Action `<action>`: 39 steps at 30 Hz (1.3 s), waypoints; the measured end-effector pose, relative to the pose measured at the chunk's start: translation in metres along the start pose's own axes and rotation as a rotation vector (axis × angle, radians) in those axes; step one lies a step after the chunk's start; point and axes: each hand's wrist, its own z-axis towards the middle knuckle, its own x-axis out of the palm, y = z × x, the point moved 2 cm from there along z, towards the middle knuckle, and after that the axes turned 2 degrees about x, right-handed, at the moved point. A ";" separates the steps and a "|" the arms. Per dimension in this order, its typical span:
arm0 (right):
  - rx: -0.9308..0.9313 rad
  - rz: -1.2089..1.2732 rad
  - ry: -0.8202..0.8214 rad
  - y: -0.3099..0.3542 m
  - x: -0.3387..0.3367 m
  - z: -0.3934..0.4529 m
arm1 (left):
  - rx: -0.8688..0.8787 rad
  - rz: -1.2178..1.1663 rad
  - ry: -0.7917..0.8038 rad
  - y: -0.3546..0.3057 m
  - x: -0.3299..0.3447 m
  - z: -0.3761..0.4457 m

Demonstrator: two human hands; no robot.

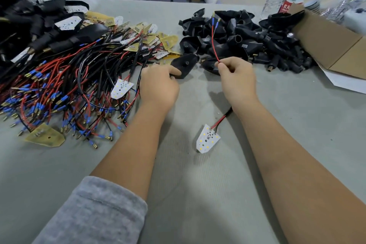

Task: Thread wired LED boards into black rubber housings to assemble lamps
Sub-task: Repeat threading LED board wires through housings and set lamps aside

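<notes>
I see my left hand (158,85) gripping a black rubber housing (185,64) while my right hand (235,77) pinches the red wire (213,43) of the LED board (208,138) hanging below its wrist.

Even, bright overhead light; soft shadows under forearms on grey felt table (198,194); wide-angle bending at edges; far background slightly blurred.

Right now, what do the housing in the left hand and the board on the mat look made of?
Housing: looks like matte black rubber or soft plastic; dull moulded surface, faint sheen.
Board: rigid white-faced circuit board, probably solder mask; flat, crisp edges, small yellow LEDs. Core material unclear.
</notes>
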 end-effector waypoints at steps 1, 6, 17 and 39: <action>-0.022 -0.070 0.005 0.002 0.001 -0.002 | 0.005 -0.018 -0.008 -0.001 0.000 0.000; -0.227 -0.178 0.025 0.016 0.012 -0.017 | -0.048 -0.238 -0.043 -0.008 0.000 -0.003; -0.419 -0.470 0.160 0.018 0.024 -0.025 | -0.179 -0.750 0.005 -0.012 0.000 -0.003; -0.459 -0.604 0.103 0.020 0.023 -0.025 | -0.231 -0.762 0.089 -0.009 0.000 -0.003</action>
